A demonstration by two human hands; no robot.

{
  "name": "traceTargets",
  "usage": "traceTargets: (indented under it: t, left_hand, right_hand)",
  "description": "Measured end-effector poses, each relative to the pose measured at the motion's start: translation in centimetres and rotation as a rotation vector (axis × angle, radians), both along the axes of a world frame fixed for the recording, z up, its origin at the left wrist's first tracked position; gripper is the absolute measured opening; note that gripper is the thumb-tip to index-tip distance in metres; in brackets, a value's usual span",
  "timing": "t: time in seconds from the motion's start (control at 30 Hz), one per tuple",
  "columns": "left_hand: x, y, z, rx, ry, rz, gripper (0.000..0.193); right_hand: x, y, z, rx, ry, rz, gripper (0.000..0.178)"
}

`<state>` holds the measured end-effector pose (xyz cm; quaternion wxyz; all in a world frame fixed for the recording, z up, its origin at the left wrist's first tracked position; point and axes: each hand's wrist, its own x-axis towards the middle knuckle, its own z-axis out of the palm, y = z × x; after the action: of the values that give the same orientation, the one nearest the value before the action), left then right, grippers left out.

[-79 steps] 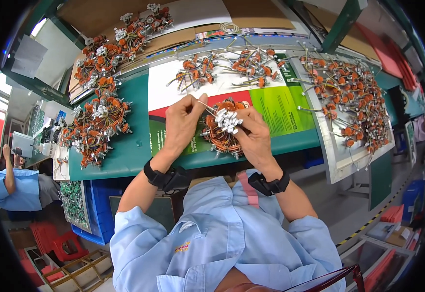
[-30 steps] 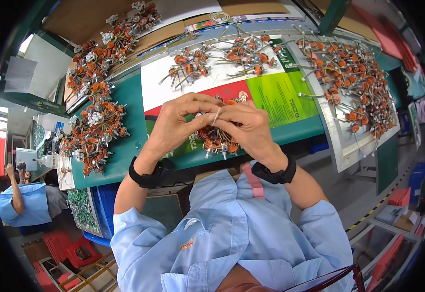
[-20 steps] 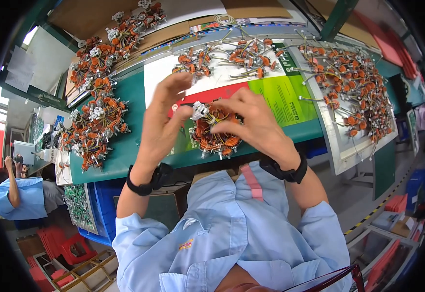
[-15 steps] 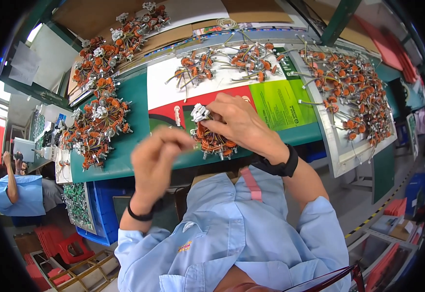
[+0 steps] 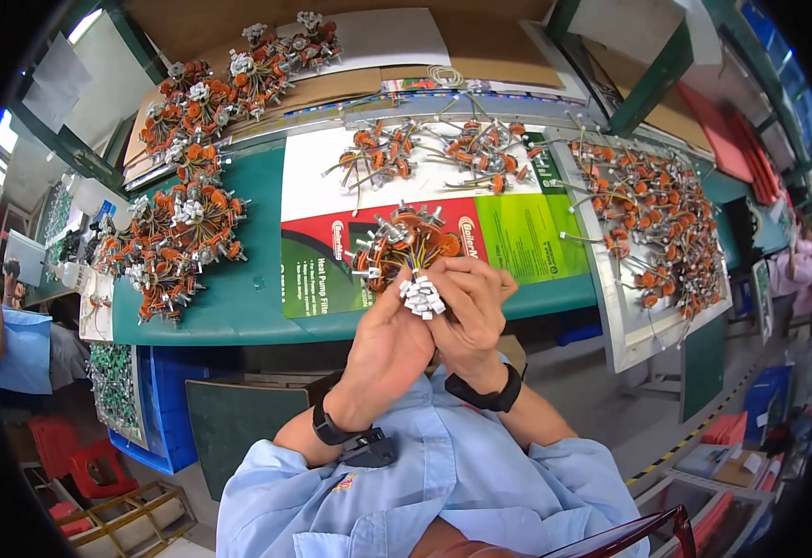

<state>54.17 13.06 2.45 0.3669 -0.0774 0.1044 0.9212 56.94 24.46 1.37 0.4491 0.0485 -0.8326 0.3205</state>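
A bundle of wired potentiometers [image 5: 413, 237], orange discs with metal shafts, is held over the printed red, green and black sheet [image 5: 322, 298]. Its discs point away from me. The wires gather toward me and end in a cluster of white plug connectors [image 5: 422, 298]. My left hand [image 5: 389, 342] closes on the left side of this cluster, thumb against the wires. From the right, my right hand [image 5: 471, 302] curls its fingers round the wires and connectors. Some fingertips are hidden behind the bundle.
Several similar bundles [image 5: 187, 209] lie along the left of the green bench [image 5: 248, 298]. Loose wired potentiometers [image 5: 476, 153] rest on the white board behind my hands. A white-framed tray [image 5: 620, 335] full of them stands at right. Another person in blue [image 5: 20, 344] is at far left.
The bundle has turned round: its connectors now face me and its discs point away. My left hand, blurred and apart before, now grips it beside my right.
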Motion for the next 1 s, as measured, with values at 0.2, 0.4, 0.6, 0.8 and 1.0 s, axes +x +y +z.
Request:
traceTargets:
  t: [0.2, 0.4, 0.6, 0.8, 1.0]
  left_hand:
    - [-0.3, 0.1, -0.3, -0.294, 0.175, -0.032, 0.030]
    - [-0.9, -0.6, -0.9, -0.343, 0.315, -0.138, 0.026]
    - [0.1, -0.4, -4.2, -0.489, 0.529, -0.050, 0.035]
    - [-0.5, -0.5, -4.6, -0.322, 0.519, -0.018, 0.032]
    - [-0.1, 0.0, -3.0, -0.431, 0.384, 0.044, 0.033]
  right_hand:
    - [1.5, 2.1, 0.2, -0.032, -0.096, 0.150, 0.035]
    - [0.1, 2.5, 1.1, -0.710, -0.276, 0.318, 0.073]
    - [-0.1, 1.0, -0.1, -0.737, -0.280, 0.249, 0.077]
    - [0.3, 1.4, -1.2, -0.653, -0.263, 0.256, 0.066]
    - [0.6, 1.1, -2.2, -0.474, -0.099, 0.306, 0.057]
